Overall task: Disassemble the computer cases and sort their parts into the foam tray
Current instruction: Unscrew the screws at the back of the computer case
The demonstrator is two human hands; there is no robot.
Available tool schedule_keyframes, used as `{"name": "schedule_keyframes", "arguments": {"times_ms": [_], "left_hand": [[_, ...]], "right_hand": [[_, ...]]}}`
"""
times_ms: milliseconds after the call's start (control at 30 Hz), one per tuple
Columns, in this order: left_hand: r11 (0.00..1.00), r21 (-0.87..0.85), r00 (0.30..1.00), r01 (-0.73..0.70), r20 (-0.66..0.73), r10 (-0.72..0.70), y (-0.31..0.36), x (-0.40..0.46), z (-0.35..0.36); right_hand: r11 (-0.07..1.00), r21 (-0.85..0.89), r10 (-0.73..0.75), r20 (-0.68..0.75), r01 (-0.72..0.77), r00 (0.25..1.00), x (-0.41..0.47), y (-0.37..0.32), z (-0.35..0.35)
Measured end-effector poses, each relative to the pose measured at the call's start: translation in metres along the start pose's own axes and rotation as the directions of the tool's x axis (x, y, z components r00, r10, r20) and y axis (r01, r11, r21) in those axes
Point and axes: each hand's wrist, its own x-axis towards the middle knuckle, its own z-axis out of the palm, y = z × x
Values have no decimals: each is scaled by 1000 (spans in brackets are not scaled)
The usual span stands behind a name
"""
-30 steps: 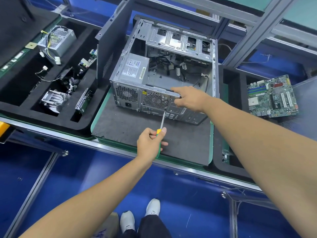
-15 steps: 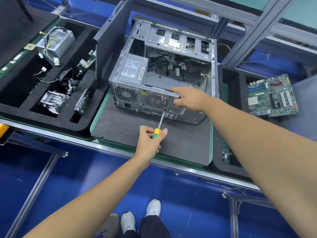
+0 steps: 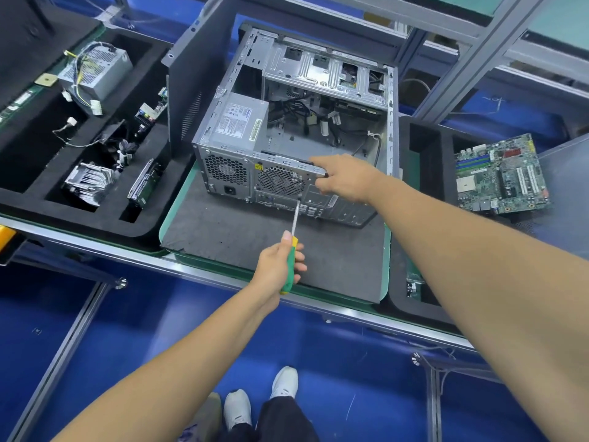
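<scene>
The computer case sits at the centre of the frame on a dark mat laid on the surface, with its open side facing up and its rear panel toward the person. A power supply is mounted in the near left corner of the case.

The right hand reaches in from the lower right and grips the top edge of the rear panel, fingers closed over the metal rim just right of the round fan grille.

The left hand is below the case, in the lower centre of the frame, closed around the green and yellow handle of a screwdriver. The shaft points up and away from the person; its tip meets the rear panel just below the fan grille, close under the right hand.

The foam tray lies at the left of the frame, beside the mat. It holds a second power supply at the upper left, a heat sink and a drive. A circuit board lies at the right of the frame, well apart from both hands.
</scene>
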Motion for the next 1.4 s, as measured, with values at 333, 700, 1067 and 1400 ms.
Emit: {"name": "schedule_keyframes", "arguments": {"times_ms": [333,700,1067,1400], "left_hand": [[993,80,996,-82,-36,85,31,18,-65],[930,266,936,-255,-174,307,64,37,-158],[860,481,921,-170,-233,312,78,46,-194],[864,483,930,-143,-232,284,81,29,-177]], "right_hand": [[996,-44,-75,-4,75,997,39,-66,5],[984,-114,-139,18,140,990,88,-144,9],[967,-180,-182,21,183,983,106,-162,16],[969,-162,-183,21,184,983,108,-162,15]]}}
